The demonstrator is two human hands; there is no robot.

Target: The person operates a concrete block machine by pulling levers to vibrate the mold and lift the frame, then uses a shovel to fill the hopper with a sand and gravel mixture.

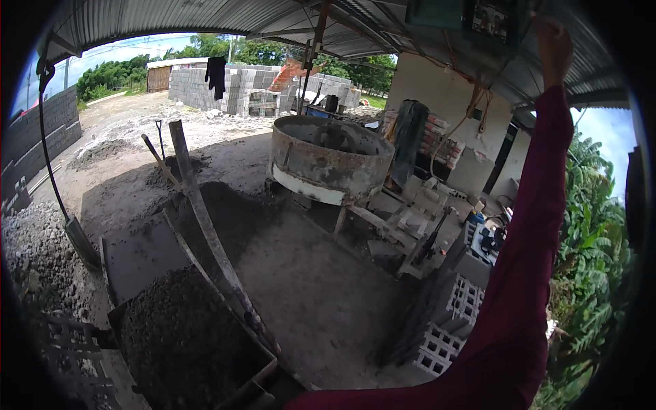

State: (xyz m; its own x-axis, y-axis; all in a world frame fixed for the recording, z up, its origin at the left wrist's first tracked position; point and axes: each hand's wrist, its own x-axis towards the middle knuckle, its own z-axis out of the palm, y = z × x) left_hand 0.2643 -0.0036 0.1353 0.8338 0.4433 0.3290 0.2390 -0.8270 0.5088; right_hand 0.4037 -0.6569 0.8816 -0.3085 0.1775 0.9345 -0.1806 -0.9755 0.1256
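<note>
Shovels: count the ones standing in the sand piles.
2. One shovel stands upright in the far pile; a second handle leans beside it. Others may be hidden.

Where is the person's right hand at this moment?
In the head view, the right hand is raised at the upper right, reaching the box under the metal roof.

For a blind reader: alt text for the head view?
A right hand in a red sleeve reaches up to a box under the roof. Below stand a round mixer and a wheelbarrow of dark mix.
</note>
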